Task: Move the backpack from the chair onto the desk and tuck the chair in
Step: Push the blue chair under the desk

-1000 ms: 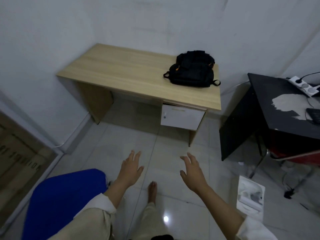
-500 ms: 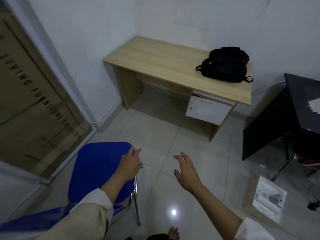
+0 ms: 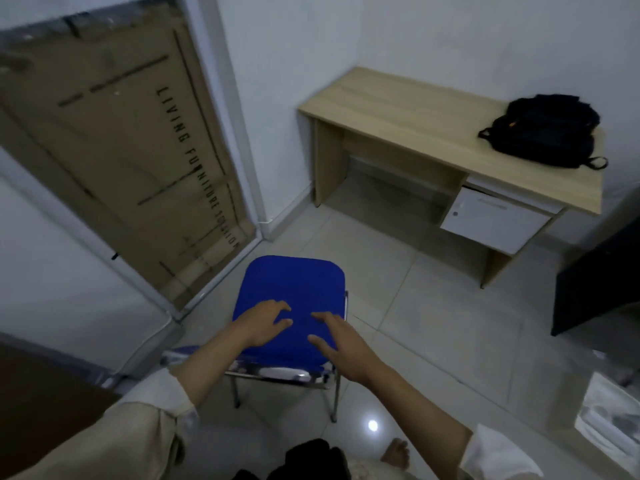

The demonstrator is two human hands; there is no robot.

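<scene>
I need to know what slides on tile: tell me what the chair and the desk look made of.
Chair: blue matte seat, probably fabric over padding; the shiny, reflective frame looks like chromed metal tube. Desk: pale wood-grain top and side panels with a flat, even finish, likely laminated board rather than solid wood; its drawer front is smooth white.

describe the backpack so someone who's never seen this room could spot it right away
Find the pale wooden desk in the corner against the white wall. The backpack lies on its top at the right end, above the white drawer. It is the only black, soft thing on the desk.
</scene>
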